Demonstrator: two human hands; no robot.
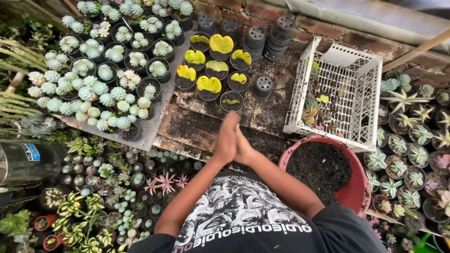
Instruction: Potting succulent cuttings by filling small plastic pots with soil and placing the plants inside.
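Observation:
My left hand and my right hand are pressed together palm to palm in front of my chest, fingers pointing away from me, with nothing visible between them. They hover over a dirty dark board. Just beyond the fingertips stand several small black pots with yellow heart-shaped leaves. A red tub of dark soil sits to the right of my right forearm.
A white plastic crate holding small succulents lies right of the board. Stacked empty black pots stand at the back by a brick wall. Pale green rosette succulents in pots fill the left; more potted succulents crowd the right.

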